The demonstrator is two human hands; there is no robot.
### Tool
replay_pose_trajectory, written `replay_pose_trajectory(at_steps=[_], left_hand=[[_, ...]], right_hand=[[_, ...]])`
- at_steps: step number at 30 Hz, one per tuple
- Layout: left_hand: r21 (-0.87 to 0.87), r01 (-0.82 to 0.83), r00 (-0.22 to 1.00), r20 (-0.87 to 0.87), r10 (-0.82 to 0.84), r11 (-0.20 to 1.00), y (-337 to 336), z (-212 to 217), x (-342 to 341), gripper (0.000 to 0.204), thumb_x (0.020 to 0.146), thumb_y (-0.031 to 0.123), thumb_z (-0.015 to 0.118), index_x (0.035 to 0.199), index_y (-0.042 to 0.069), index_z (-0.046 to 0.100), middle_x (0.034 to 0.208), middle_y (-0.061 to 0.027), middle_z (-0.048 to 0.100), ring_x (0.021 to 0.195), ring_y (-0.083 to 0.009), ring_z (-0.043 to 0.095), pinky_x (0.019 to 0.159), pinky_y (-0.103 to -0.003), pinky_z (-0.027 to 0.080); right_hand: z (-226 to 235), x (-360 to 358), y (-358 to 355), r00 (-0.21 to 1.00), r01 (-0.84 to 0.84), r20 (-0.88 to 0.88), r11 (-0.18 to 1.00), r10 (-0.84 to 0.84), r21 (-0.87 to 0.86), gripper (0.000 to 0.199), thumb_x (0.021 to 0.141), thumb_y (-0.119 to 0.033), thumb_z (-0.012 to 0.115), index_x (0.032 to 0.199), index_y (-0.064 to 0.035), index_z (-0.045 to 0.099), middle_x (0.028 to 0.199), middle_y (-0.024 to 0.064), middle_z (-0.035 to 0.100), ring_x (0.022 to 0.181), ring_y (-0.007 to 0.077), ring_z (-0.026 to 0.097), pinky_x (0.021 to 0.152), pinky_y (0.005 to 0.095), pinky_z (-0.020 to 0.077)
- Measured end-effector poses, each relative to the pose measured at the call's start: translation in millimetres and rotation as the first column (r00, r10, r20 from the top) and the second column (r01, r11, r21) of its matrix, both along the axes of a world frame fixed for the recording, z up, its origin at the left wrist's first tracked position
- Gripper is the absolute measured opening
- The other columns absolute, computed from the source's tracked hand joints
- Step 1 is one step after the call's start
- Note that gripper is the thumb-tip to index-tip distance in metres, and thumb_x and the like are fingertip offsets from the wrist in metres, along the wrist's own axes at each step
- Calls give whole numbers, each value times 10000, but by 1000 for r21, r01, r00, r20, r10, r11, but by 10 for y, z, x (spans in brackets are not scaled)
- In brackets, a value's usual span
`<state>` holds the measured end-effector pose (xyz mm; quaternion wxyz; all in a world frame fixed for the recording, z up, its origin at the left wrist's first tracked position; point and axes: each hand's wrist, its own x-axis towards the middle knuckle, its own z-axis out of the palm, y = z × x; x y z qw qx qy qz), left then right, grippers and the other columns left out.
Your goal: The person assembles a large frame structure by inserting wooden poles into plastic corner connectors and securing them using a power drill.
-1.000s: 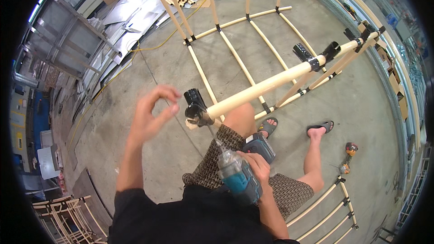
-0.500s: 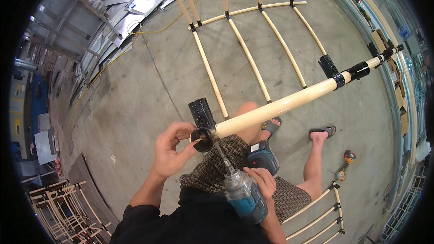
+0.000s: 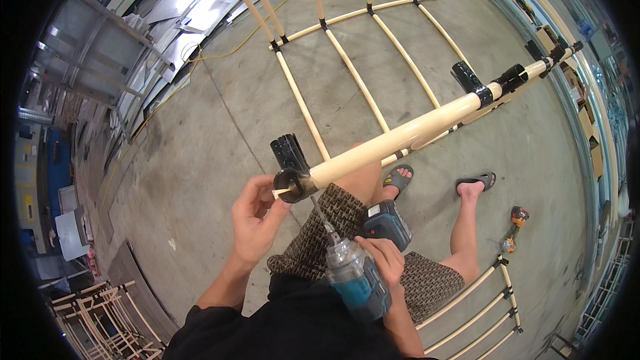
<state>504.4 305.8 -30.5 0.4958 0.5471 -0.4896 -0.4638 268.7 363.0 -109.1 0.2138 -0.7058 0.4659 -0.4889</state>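
A long cream pipe (image 3: 393, 139) slants across from near my lap to the far right, with black metal joints along it. At its near end, my left hand (image 3: 257, 220) pinches the rim of a black joint (image 3: 293, 185) between thumb and fingers. Another black joint piece (image 3: 288, 152) sticks up beside that end. In my right hand (image 3: 383, 260) is a teal impact driver (image 3: 357, 283), its battery (image 3: 389, 225) over my thigh. The driver's long bit points up at the underside of the near joint; whether its tip touches is too small to tell.
Beyond the pipe stands a frame of thin cream pipes (image 3: 357, 63) with black joints. Another pipe frame (image 3: 470, 317) is at the lower right, near an orange power tool (image 3: 515, 229) on the floor. A yellow cord (image 3: 230, 58) runs by metal sheets (image 3: 190, 13). More frames (image 3: 110, 317) stand lower left.
The pipe's near end and my left hand have risen a little in view. The driver has shifted slightly up and left with them. Part of a lower rail now shows beneath the pipe.
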Motion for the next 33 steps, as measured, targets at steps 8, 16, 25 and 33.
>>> replay_pose_trajectory(at_steps=[8,16,25,33], left_hand=[[122,-9,990,-138,26,992,-40,184,-88,263,968,48,635,1187,-96,629,1081,-137,705,984,-180,688,890,-327,563],[121,-16,997,-78,25,993,-43,220,-93,296,978,80,628,1210,-104,637,1084,-145,709,1003,-207,696,899,-340,576],[87,0,994,-104,10,996,-85,151,-71,329,966,101,657,1221,-104,625,1090,-136,707,992,-176,681,892,-322,574],[114,21,991,-133,-5,993,-78,113,-44,350,968,125,660,1232,-100,614,1129,-142,696,1017,-175,677,895,-304,567]], right_hand=[[-6,5,-30,1000,8,4,1000,-8,-22,415,677,-48,715,1091,-21,729,896,105,671,779,254,653,710,346,531],[87,5,-81,998,-50,31,998,48,46,437,703,-50,692,1137,4,698,942,132,665,834,281,652,769,373,523],[101,-4,-55,997,-73,-3,996,73,49,445,710,-72,682,1145,22,688,957,147,664,843,295,648,784,377,523],[39,-28,-29,999,-47,-3,999,47,3,452,704,-75,684,1145,21,695,933,143,666,822,289,652,761,372,525]])
